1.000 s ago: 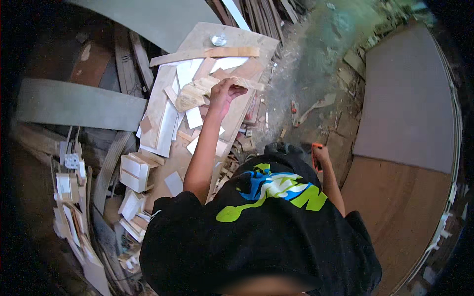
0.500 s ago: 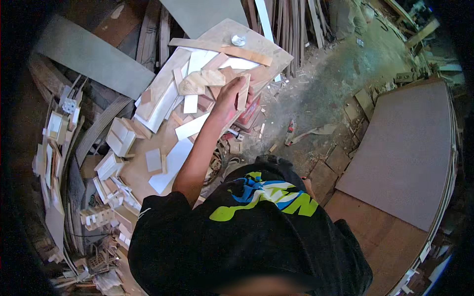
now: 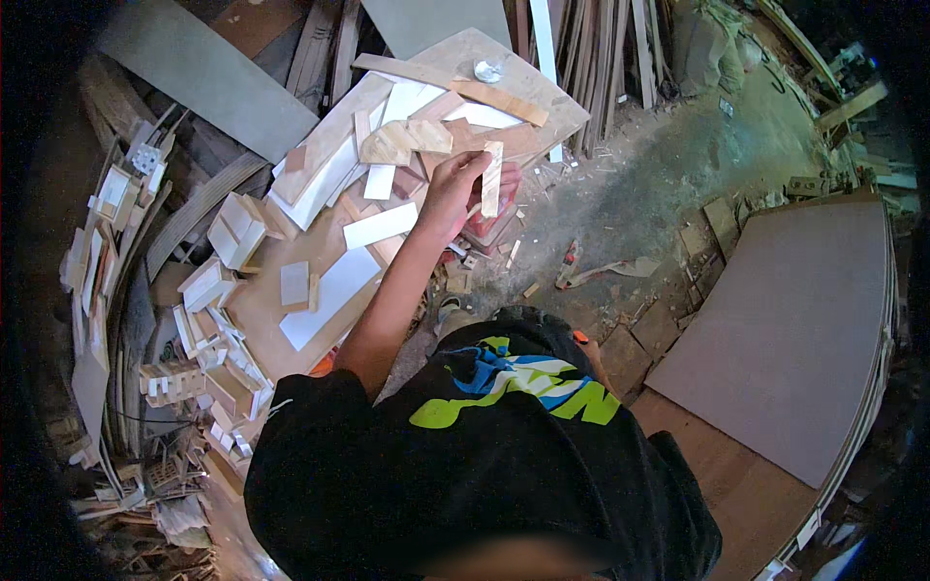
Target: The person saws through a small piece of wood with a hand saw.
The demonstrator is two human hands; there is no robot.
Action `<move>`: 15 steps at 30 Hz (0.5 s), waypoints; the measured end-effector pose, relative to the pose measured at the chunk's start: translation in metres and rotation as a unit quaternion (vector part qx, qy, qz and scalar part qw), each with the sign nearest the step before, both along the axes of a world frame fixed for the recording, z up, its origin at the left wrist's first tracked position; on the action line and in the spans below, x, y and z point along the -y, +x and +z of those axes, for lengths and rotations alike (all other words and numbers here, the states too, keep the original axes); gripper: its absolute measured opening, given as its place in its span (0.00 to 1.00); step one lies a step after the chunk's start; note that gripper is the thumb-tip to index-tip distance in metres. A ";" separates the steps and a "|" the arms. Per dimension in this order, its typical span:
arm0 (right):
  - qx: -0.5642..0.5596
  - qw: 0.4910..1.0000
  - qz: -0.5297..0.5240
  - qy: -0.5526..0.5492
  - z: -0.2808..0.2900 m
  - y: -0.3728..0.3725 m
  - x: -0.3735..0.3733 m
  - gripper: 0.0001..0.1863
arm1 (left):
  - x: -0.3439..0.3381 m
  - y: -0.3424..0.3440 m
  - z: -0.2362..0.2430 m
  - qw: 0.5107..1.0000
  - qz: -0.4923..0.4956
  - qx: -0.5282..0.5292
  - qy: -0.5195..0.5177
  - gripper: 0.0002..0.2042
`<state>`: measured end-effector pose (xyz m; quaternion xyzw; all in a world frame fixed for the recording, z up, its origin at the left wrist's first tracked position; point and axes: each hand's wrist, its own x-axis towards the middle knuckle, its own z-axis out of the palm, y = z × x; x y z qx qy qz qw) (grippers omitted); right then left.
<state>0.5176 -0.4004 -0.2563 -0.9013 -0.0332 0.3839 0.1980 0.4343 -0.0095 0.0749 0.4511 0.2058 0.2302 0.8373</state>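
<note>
A short pale wooden strip (image 3: 492, 184) stands on end in my left hand (image 3: 453, 194), its fingers closed round it, at the right edge of the cluttered board top. Just beyond lie a pale shaped wooden piece (image 3: 399, 142), white offcuts (image 3: 381, 225) and a long narrow batten (image 3: 499, 102). Below the hand is a red object (image 3: 489, 228), partly hidden. My right hand (image 3: 594, 360) is mostly behind my black-shirted body, beside a small orange part (image 3: 581, 338) of some tool; its fingers are hidden.
Stacked wooden blocks (image 3: 237, 232) fill the board's left end. Large sheets (image 3: 765, 329) lean at my right. A red-handled tool (image 3: 569, 263) and scraps lie on the dusty floor (image 3: 630, 174). Upright planks (image 3: 610, 58) and a sack (image 3: 707, 48) stand at the back.
My left hand has turned the wooden strip from lying crosswise to upright. My right hand, earlier showing with an orange tool, is now mostly behind my body. The view has shifted.
</note>
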 end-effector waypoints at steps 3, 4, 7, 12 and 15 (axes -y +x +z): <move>-0.013 1.000 0.021 0.000 0.002 -0.003 -0.001 0.27 | 0.000 -0.001 -0.010 0.999 0.023 -0.023 0.034 0.13; -0.040 0.997 -0.017 0.060 -0.022 0.001 0.009 0.26 | 0.003 0.000 -0.006 0.999 0.022 -0.023 0.034 0.13; -0.113 0.959 -0.119 0.230 -0.113 -0.004 0.061 0.22 | 0.011 -0.006 0.016 0.999 0.023 -0.005 0.032 0.13; -0.032 0.957 -0.056 0.281 -0.196 -0.007 0.076 0.20 | 0.017 0.015 0.010 0.999 -0.024 -0.017 0.017 0.14; 0.034 0.960 0.055 0.272 -0.154 0.002 0.059 0.20 | 0.010 0.002 0.003 0.999 0.022 -0.017 0.032 0.14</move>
